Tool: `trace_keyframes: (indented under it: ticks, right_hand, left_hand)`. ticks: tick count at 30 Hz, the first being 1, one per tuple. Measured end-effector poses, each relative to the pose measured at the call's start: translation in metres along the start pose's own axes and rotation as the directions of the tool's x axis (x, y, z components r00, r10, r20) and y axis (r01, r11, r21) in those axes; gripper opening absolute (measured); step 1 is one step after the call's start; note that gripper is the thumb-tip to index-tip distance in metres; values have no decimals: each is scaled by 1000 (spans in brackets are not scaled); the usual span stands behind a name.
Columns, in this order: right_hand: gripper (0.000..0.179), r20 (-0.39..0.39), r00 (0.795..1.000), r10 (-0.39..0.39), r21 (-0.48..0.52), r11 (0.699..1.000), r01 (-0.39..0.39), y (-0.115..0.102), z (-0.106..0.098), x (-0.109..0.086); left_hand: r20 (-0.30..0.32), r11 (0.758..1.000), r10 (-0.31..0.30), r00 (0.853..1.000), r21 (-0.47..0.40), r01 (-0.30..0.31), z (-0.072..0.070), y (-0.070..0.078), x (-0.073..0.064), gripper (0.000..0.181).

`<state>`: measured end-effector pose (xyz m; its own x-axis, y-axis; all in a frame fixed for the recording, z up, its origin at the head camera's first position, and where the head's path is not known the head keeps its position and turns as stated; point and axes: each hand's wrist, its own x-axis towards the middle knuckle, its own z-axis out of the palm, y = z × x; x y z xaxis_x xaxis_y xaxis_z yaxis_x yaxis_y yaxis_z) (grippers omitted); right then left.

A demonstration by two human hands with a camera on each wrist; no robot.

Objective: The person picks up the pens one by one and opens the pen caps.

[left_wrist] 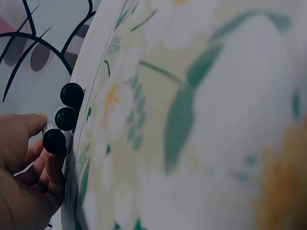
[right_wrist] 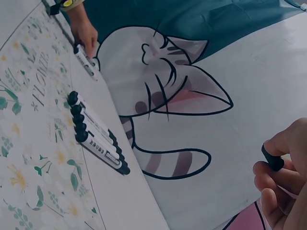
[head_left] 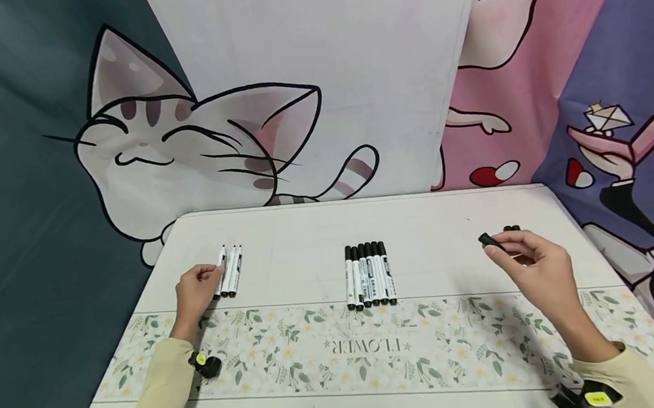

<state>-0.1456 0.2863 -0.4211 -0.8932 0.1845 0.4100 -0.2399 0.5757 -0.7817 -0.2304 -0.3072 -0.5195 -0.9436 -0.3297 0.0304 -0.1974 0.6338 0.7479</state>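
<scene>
At the left of the table my left hand (head_left: 195, 293) pinches a whiteboard marker (head_left: 222, 260) between thumb and fingers. Its bare tip points to the back wall. Two more uncapped markers (head_left: 232, 275) lie right beside it, parallel. The left wrist view shows the black ends of all three, the held marker (left_wrist: 54, 141) nearest the thumb. My right hand (head_left: 546, 268), raised at the right side, holds a black marker cap (head_left: 489, 241) between thumb and fingers. In the right wrist view this cap (right_wrist: 272, 158) sits at the fingertips.
Several capped black markers (head_left: 369, 275) lie in a neat row mid-table. Small black caps (head_left: 511, 228) show just behind my right hand. A floral strip (head_left: 317, 343) runs across the white table (head_left: 282, 234). Cartoon-printed cloth (head_left: 337, 65) hangs behind the far edge.
</scene>
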Motion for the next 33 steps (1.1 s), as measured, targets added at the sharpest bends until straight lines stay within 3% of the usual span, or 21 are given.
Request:
trace_keyframes:
  ticks: [13, 22, 26, 29, 33]
  right_hand:
    - [25, -72, 995, 63, 20, 998, -62, 6, -10, 10]
    - [30, -107, 969, 221, 57, 975, -216, 16, -18, 21]
    - [33, -109, 961, 255, 72, 966, -248, 20, -21, 27]
    - [33, -119, 956, 269, 91, 961, -259, 23, -23, 32]
    - [32, -135, 945, 297, 109, 953, -284, 28, -26, 37]
  left_hand:
    - [-7, 999, -27, 1000, 45, 28, 3, -5, 6, 44]
    - [20, 998, -42, 999, 41, 42, 3, -1, 5, 50]
    - [-6, 998, -54, 999, 30, 54, 2, 2, 4, 56]
    - [-53, 1000, -26, 998, 13, 27, 2, 5, 3, 57]
    - [-78, 998, 61, 995, -13, -62, 0, 16, -2, 54]
